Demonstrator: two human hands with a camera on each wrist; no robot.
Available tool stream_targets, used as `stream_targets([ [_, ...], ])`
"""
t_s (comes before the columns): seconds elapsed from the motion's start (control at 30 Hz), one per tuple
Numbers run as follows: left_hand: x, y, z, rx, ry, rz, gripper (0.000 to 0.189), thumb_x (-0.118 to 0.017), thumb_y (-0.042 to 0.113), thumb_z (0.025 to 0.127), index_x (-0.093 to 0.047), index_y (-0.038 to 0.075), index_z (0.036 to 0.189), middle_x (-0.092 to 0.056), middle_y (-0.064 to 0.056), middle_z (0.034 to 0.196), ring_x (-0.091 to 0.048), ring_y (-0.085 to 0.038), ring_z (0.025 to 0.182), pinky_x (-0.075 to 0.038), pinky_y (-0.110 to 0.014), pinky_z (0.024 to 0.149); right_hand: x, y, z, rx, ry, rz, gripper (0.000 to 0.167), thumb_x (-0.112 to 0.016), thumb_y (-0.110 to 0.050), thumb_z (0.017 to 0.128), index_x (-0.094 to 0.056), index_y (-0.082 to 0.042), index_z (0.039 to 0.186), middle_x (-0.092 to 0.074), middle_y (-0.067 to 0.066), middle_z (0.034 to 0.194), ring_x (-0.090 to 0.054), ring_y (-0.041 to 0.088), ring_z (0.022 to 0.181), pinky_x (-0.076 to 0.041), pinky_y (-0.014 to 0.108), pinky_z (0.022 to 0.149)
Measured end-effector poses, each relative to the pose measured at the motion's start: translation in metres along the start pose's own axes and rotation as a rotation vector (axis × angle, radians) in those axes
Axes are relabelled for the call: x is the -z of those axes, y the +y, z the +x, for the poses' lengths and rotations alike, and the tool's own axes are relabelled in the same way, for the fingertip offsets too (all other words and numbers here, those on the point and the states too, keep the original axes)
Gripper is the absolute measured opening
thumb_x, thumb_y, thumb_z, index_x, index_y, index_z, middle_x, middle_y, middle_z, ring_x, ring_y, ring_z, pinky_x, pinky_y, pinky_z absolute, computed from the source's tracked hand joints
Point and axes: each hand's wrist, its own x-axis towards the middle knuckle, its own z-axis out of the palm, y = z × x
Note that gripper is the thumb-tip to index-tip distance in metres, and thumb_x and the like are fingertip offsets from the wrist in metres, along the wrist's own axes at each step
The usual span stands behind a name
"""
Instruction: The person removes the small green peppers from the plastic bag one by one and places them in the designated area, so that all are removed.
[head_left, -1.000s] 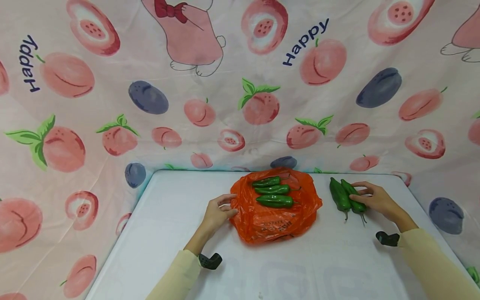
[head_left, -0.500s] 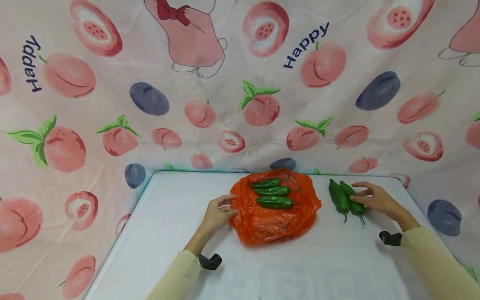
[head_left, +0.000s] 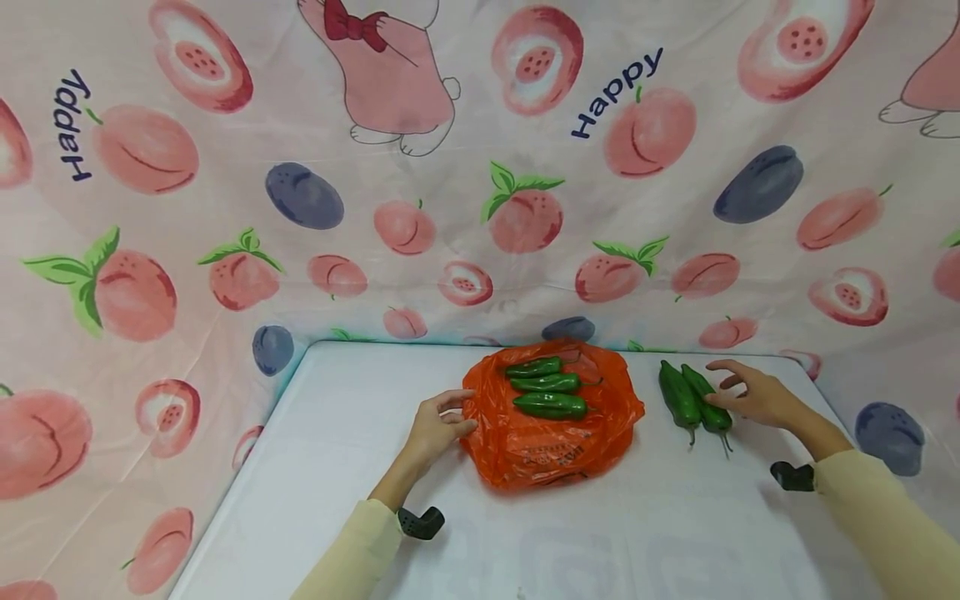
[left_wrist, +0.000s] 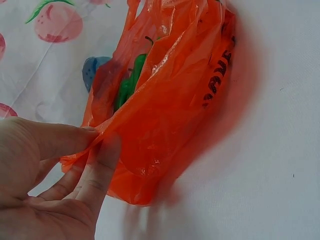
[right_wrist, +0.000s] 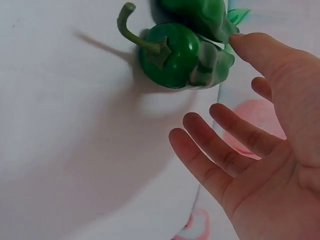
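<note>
My left hand [head_left: 438, 425] pinches the edge of an orange plastic bag [head_left: 540, 454] between thumb and fingers; the left wrist view shows the thin film [left_wrist: 145, 145] drawn up at the fingertips. Three green peppers [head_left: 551, 406] lie side by side in the bag, showing through its mouth. On the right, two more green peppers [head_left: 678, 396] lie side by side on the white table. My right hand [head_left: 757, 396] is beside the right-hand pepper [right_wrist: 172, 55], fingers spread and apart from it in the right wrist view, with nothing in its grasp.
A white table [head_left: 337, 433] carries everything. Behind it hangs a cloth [head_left: 450, 225] printed with peaches and plums, which also falls along both sides. A dark camera mount [head_left: 422, 523] sits at my left wrist, another [head_left: 792, 477] at my right.
My right hand has drawn slightly to the right, away from the pair of peppers, and its fingers have loosened. The left hand and the bag stay in place.
</note>
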Motion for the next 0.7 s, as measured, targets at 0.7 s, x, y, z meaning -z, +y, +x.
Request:
stream_targets([
  [0.7,-0.002,-0.002,0.002,0.000,0.000,0.019,0.047,-0.074,-0.005,0.091,-0.066,0.009,0.135,-0.061,-0.015,0.130,-0.068,-0.020,0.084,-0.060,-0.028,0.077,0.017,-0.029,0.004,0.063,0.121,0.026,0.079,-0.074,-0.037,0.095,-0.029,-0.001,0.149,-0.056,0.036,0.130,-0.062,0.052,0.108,-0.058,0.059,0.079],
])
